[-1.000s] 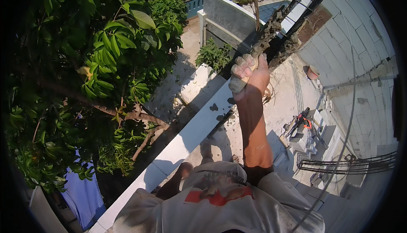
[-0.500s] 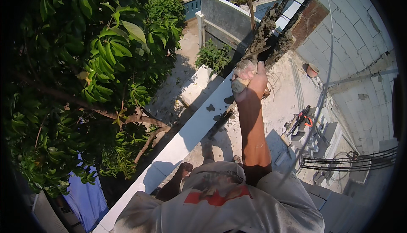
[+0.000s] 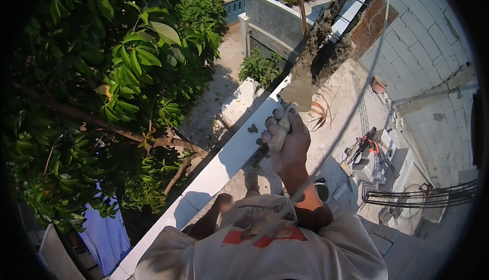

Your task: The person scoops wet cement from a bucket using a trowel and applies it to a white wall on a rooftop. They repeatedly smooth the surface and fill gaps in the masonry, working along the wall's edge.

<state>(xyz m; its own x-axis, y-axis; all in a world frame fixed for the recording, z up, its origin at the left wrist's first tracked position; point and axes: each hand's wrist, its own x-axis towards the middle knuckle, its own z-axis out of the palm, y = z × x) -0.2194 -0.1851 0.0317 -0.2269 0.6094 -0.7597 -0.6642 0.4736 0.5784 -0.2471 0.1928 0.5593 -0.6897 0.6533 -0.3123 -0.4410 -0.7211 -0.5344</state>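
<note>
My right hand (image 3: 286,135) is wrapped round the pale handle of a trowel (image 3: 298,95), above the white top of a narrow wall (image 3: 232,152). The trowel's grey, mortar-smeared blade points away from me, close to the foot of a column of rough mortar (image 3: 313,45) with dark steel bars rising from it. Dark mortar blobs (image 3: 253,128) lie on the wall top. My left hand (image 3: 225,203) is low beside my shirt, blurred and partly in shadow; I cannot make out its fingers.
A leafy tree (image 3: 132,61) fills the left side. To the right, a block wall (image 3: 433,35) stands behind a reddish bucket (image 3: 378,85), tools with orange parts (image 3: 368,142), stacked pale blocks (image 3: 402,163) and a rebar cage (image 3: 417,196). A thin line (image 3: 356,109) crosses before me.
My right hand has drawn back toward me along the wall with the trowel, whose blade now shows. The thin line has swung left across the view. My left hand has shifted slightly and blurred.
</note>
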